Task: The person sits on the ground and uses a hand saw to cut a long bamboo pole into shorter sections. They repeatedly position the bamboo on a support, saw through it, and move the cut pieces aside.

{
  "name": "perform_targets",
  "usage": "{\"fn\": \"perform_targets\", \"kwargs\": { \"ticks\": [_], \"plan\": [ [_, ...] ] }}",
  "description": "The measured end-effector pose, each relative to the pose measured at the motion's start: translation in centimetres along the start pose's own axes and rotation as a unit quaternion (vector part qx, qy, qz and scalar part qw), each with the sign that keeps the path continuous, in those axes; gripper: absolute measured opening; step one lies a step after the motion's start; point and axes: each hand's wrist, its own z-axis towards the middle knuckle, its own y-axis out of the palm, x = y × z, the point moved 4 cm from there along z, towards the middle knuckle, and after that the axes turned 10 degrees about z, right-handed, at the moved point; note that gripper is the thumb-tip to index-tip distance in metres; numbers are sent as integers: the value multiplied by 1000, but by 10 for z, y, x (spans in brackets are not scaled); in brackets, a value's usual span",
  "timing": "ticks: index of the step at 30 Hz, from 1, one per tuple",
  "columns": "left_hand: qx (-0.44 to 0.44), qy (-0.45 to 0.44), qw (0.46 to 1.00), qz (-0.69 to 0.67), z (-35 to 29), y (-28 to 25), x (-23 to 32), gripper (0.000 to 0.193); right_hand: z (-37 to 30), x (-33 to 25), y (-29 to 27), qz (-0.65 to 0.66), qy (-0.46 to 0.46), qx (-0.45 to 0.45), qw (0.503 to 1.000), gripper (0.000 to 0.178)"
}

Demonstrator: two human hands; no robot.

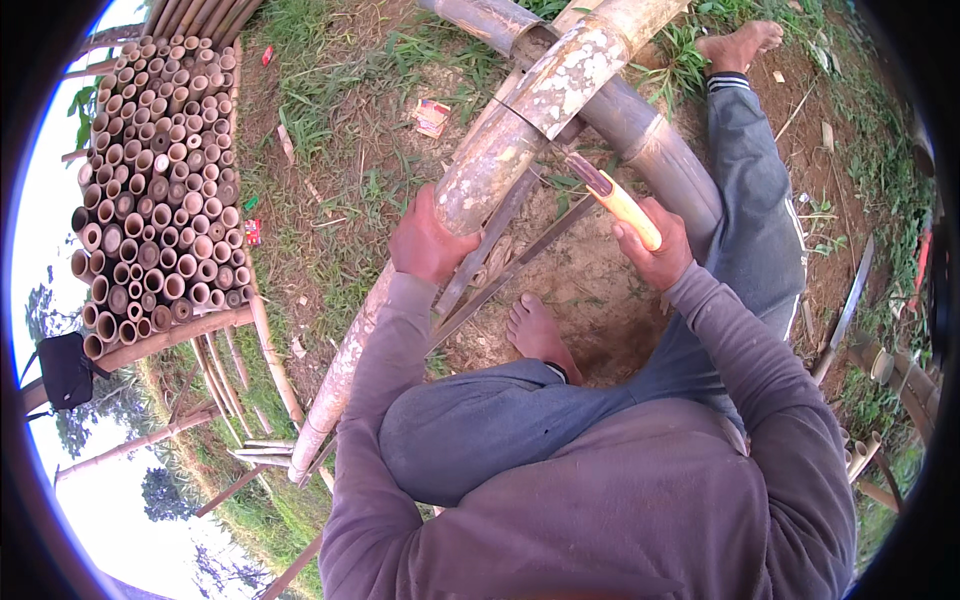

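Observation:
A long, pale, mottled bamboo pole [490,170] slants from the lower left to the top right. It rests across a thicker grey bamboo pole [650,140]. My left hand [432,240] is closed over the mottled pole, just below a thin dark line that crosses it. My right hand [658,245] grips the yellowish wooden handle of a hand saw [630,212], right of the pole. From the handle's dark end, the narrow blade appears edge-on and meets the pole at that line. How deep the blade sits cannot be made out.
A large stack of cut bamboo tubes [165,190] stands at the left in a bamboo frame, with a black bag [68,370] hanging nearby. Bamboo strips [510,265] lie beneath the pole. A long knife [850,300] is on the ground at right. My bare feet rest on dirt and grass.

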Motion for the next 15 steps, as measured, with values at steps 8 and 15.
{"fn": "perform_targets", "kwargs": {
  "ticks": [8, 15],
  "plan": [
    [-66, -6, 997, -39, 16, -6, -20, 92, -52, -110, -73, -66, 72, -43, 994, 19],
    [-118, -14, 991, -67, 32, -12, -24, 104, 52, -38, 27, -60, 45, 31, 997, 30]
  ]
}}
